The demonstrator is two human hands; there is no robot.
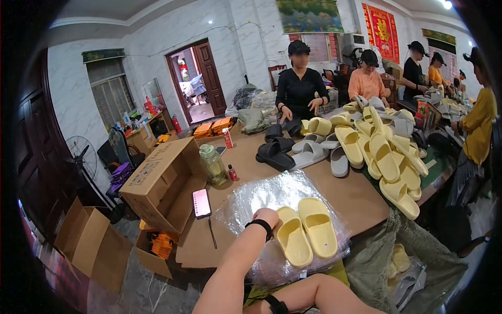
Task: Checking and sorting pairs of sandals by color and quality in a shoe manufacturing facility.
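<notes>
A pair of pale yellow slippers (320, 235) lies side by side on a stack of clear plastic bags (235, 209) at the table's near edge. Against the outer side of the left slipper is my left hand (267, 215), closed, with a black band round its wrist. Its fingers curl out of sight, so what they grip is hidden. My right forearm crosses low in front of me from the right. Only a bit of my right hand (255, 309) shows at the lower edge, beyond its black wristband, and its fingers are hidden.
A heap of yellow and grey slippers (384, 152) covers the table's right side, with black slippers (274, 157) beyond the bags. A phone (201, 203), a green-lidded jar (212, 165), a small bottle (232, 172) and a cardboard box (162, 183) stand left. Several people work across and right.
</notes>
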